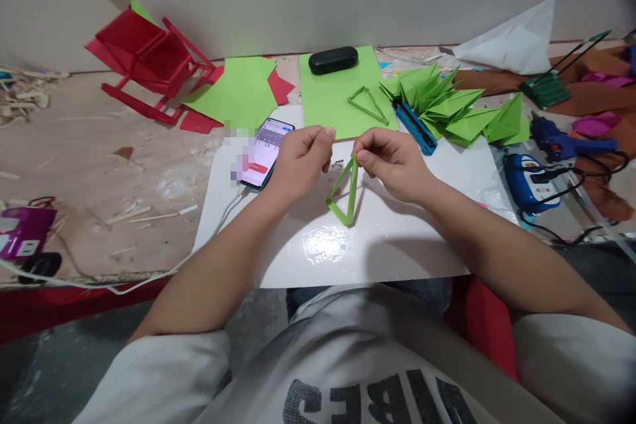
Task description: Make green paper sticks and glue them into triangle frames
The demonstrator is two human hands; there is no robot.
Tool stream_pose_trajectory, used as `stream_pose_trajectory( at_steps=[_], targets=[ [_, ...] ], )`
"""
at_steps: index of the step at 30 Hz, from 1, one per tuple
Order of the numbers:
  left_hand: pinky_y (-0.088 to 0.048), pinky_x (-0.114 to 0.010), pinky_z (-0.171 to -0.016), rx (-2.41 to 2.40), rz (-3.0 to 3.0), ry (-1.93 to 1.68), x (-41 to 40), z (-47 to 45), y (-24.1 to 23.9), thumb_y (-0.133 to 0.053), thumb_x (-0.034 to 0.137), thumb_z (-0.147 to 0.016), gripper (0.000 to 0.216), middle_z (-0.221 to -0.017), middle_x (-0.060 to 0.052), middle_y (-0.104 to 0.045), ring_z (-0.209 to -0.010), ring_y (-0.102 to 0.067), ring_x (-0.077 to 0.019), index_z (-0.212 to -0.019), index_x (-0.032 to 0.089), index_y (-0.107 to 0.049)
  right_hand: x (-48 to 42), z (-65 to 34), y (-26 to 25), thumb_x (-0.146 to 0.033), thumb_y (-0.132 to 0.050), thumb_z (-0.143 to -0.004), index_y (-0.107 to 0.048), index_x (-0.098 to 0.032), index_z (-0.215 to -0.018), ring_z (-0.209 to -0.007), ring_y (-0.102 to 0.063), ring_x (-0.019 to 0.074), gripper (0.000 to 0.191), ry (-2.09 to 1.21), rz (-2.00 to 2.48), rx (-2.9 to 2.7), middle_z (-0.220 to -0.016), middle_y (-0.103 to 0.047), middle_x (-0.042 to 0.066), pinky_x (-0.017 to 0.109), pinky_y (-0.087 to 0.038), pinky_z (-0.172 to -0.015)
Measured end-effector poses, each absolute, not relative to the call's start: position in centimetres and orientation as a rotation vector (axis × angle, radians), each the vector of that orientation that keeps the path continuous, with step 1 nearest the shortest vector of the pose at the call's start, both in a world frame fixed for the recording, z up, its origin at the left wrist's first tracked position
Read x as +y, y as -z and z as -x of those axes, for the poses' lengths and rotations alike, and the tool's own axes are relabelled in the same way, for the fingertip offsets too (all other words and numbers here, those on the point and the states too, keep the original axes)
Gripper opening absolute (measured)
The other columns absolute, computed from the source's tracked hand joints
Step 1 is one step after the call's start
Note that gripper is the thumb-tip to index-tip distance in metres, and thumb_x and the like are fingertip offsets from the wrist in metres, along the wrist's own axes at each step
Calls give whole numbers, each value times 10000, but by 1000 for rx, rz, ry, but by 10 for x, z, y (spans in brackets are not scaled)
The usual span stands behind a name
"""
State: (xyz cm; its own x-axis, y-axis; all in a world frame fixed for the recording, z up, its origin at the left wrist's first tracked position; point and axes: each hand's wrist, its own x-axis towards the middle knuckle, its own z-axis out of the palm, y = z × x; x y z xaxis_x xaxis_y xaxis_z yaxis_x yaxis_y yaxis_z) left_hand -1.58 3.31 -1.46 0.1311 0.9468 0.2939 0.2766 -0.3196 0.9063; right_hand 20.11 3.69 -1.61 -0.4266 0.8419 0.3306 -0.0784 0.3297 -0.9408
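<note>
Between thumb and forefinger, my right hand [390, 159] pinches the top corner of a green folded paper triangle [352, 199], which hangs over the white board [308, 265]. My left hand [307, 156] is beside it, apart from the triangle, with its fingers curled and pressed together; anything inside them is hidden. A second green paper triangle [368, 106] lies beyond my hands on a green sheet [322, 103]. Close to my left wrist is a lit smartphone [265, 152] with a white cable plugged in.
Green folded paper pieces [447, 106] and a blue cutter [415, 127] lie right of centre. A black case [332, 60] sits at the back. Left stands a small red chair model [149, 59]. On the right are a blue glue gun [566, 139] and a power socket box [531, 182].
</note>
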Motion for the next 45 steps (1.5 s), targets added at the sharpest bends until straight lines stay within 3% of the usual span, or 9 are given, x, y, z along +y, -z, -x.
stream_pose_trajectory(
  at_steps=[3,6,11,16,21,28,34,39,45],
  targets=[
    [-620,-440,-1015,1199,-1723,-1238,38,21,22,-745,505,-1034,280,-1238,-107,-756,-1260,-736,-303,-1219,294,-745,37,-201,16,-692,-874,-951,-707,-212,-900,-696,-532,135,511,-1259,685,-1660,-767,-598,-13,287,-447,-628],
    [-547,-567,-1221,1158,-1690,-1165,40,24,22,-828,491,-944,625,-1632,-106,-631,-1587,-559,-386,-1533,377,-652,39,-200,16,-751,-869,-926,-696,-221,-913,-636,-503,124,558,-1285,705,-1618,-737,-576,-25,280,-412,-571],
    [-643,-586,-1108,1010,-1408,-909,34,19,11,-748,521,-983,481,-1282,-158,-821,-1190,-802,-350,-1331,190,-778,55,-205,23,-815,-888,-859,-622,-256,-931,-564,-474,109,623,-1262,781,-1415,-719,-545,-56,268,-414,-537],
    [-699,-421,-948,819,-1565,-899,26,15,6,-955,427,-838,756,-1481,-150,-765,-1149,-804,-276,-1523,295,-665,78,-220,30,-711,-806,-972,-543,-280,-951,-572,-495,119,505,-1198,999,-1162,-726,-496,-63,264,-406,-551],
    [-654,-337,-826,931,-1809,-940,22,16,3,-783,465,-1020,305,-1260,-125,-844,-1005,-810,-226,-1228,242,-785,78,-223,26,-517,-767,-1016,-531,-282,-982,-573,-477,117,335,-1341,1040,-1001,-765,-533,-61,256,-410,-559],
    [-512,-328,-721,1133,-2283,-941,26,19,8,-618,452,-1094,289,-891,-51,-839,-766,-741,-205,-993,237,-785,73,-218,26,-553,-930,-858,-598,-246,-981,-577,-472,87,470,-1527,887,-956,-794,-595,-61,244,-404,-554],
    [-434,-400,-728,1408,-2603,-617,34,20,17,-557,346,-1060,301,-727,-75,-756,-700,-707,-277,-863,235,-756,64,-207,39,-546,-850,-937,-507,-290,-1422,-554,-483,129,646,-1286,1153,-1338,-780,-650,-95,274,-367,-547],
    [-421,-434,-726,1691,-2488,-636,57,28,33,-583,305,-1040,240,-915,-99,-824,-780,-697,-294,-980,248,-808,62,-210,37,-346,-581,-1094,-688,-246,-1191,-731,-619,194,176,-922,1350,-1679,-823,-707,-3,334,-453,-710],
    [-489,-491,-925,1711,-2322,-820,81,41,54,-724,331,-983,401,-1301,-136,-774,-1117,-666,-350,-1376,251,-721,71,-220,26,-293,-640,-1039,-786,-205,-938,-942,-693,294,198,-526,1766,-2051,-966,-811,127,381,-420,-775]
  ],
)
